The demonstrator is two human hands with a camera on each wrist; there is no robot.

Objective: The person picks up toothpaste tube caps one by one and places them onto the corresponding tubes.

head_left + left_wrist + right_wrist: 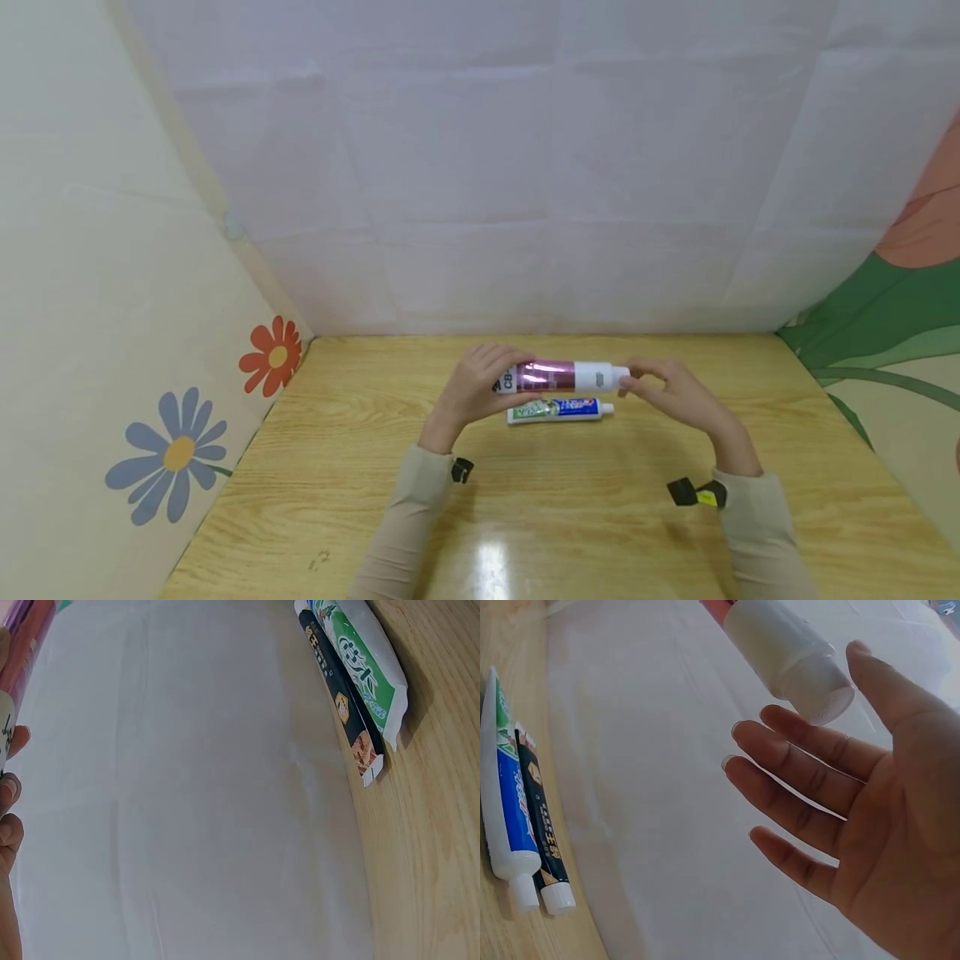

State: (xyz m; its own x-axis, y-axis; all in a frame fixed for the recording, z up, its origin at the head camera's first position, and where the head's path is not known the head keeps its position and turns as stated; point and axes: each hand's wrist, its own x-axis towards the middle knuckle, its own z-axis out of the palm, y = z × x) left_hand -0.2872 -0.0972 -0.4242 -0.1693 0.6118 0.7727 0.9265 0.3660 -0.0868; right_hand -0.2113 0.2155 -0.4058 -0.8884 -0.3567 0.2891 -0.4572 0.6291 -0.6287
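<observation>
A large pink and white toothpaste tube [551, 377] lies level in the air, its white cap [621, 377] toward the right. My left hand [480, 382] grips its left end, fingers over the top and thumb below. At the cap is my right hand [671, 393]. In the right wrist view that hand's fingers [802, 776] are spread and nearly straight, with the thumb and index fingertip on either side of the cap [821, 690]. Below the held tube, a green, white and blue toothpaste tube [562, 410] rests on the table; a slim black tube [541, 817] lies against it.
The wooden table [360, 500] runs back to a white sheet [465, 192] hanging behind it. On the left stands a wall with flower pictures [178, 454], and on the right another with large green leaves [885, 333]. Black wrist mounts [682, 492] sit at both sleeves.
</observation>
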